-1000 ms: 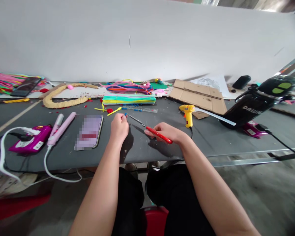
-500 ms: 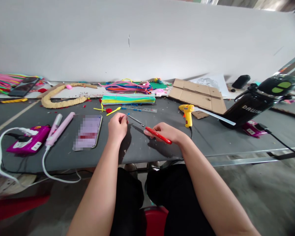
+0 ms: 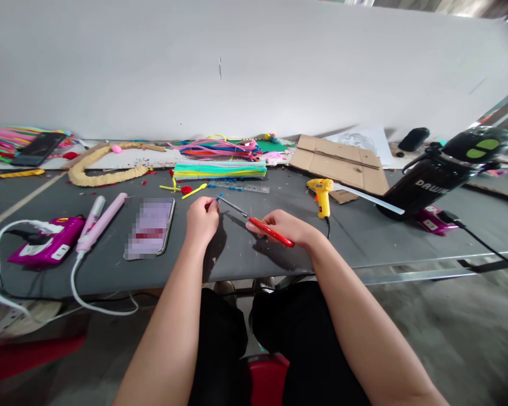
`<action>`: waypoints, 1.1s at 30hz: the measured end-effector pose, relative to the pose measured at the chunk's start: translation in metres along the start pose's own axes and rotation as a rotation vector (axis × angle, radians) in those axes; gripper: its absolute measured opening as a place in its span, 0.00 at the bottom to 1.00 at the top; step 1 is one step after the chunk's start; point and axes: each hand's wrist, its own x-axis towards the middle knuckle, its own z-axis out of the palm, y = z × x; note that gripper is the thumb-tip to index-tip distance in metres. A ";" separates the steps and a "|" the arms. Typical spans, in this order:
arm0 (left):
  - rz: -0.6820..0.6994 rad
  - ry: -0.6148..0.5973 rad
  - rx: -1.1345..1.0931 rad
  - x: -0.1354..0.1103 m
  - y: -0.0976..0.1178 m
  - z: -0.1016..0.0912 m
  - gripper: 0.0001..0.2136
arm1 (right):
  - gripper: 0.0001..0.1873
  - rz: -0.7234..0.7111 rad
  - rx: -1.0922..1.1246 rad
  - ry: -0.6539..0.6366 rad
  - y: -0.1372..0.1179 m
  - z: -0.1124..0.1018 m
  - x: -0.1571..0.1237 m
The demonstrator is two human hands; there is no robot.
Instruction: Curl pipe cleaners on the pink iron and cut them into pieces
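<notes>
The left hand has its fingers closed in a pinch on a small, slim blue piece at its one o'clock, seemingly leaving the tip free for the blades. The right hand's fingers wrap the handle of the red-handled metal scissors, pointed to ten o'clock, apparently to line them up. The yellow plastic glue gun rests at its two o'clock, apart from the scissors.

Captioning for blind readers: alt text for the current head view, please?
A person's right grip holds red-handled scissors, tips near a small blue piece in the left grip. A phone, coloured stems and a yellow glue gun lie on the grey table.
</notes>
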 end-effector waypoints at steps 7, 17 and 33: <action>0.043 0.002 0.029 -0.003 0.004 0.000 0.07 | 0.35 0.017 -0.029 0.013 -0.001 0.002 0.001; 0.072 -0.010 0.052 -0.006 0.011 0.000 0.07 | 0.36 0.033 -0.029 0.023 -0.006 0.002 -0.001; 0.087 -0.012 0.045 -0.006 0.007 0.000 0.09 | 0.35 0.018 -0.085 0.050 -0.016 -0.003 -0.002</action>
